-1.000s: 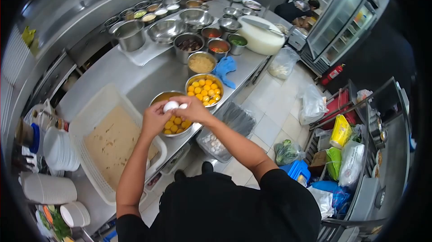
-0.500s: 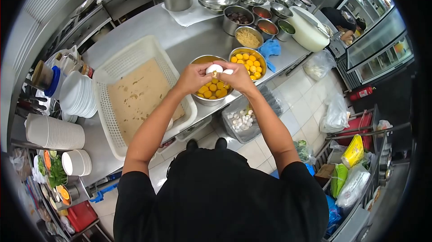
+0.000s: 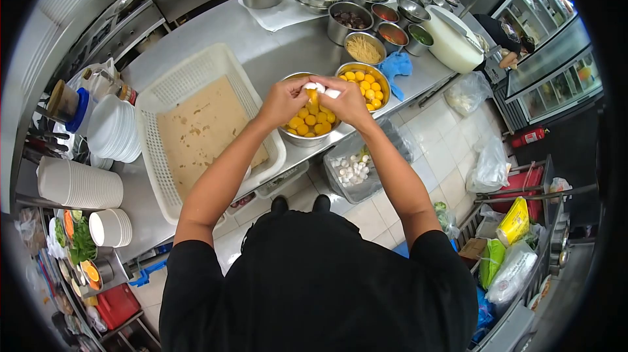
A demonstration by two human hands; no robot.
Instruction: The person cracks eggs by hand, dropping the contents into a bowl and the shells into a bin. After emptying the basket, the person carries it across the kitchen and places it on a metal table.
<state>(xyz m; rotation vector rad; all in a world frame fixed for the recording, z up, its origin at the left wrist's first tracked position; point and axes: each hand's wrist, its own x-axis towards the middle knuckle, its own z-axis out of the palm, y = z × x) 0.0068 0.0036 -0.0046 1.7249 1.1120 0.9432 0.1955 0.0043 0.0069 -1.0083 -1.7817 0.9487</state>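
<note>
Both hands are over a steel bowl (image 3: 315, 141) of egg yolks and whites at the counter's edge. Between my fingers is a cracked egg (image 3: 315, 86), its white shell pulled apart, with yellow yolk hanging down toward the bowl. My left hand (image 3: 282, 102) pinches the shell from the left. On the other side my right hand (image 3: 350, 103) grips it, with another white shell piece or egg (image 3: 333, 93) showing at its fingers. A second steel bowl (image 3: 387, 95) of yolks stands just right. Below, a lined bin (image 3: 330, 149) holds white eggshells.
A white perforated crate (image 3: 149, 149) lined with stained cardboard stands left on the counter. Behind the bowls are a pot of shredded yellow food (image 3: 364, 48), a blue cloth (image 3: 394, 69) and several steel bowls. A person's arm (image 3: 507, 59) shows near the glass-door fridge (image 3: 546, 70).
The egg, whole-looking between my fingers before, is now split open and its yolk is dropping out. My hands have stayed above the same bowl.
</note>
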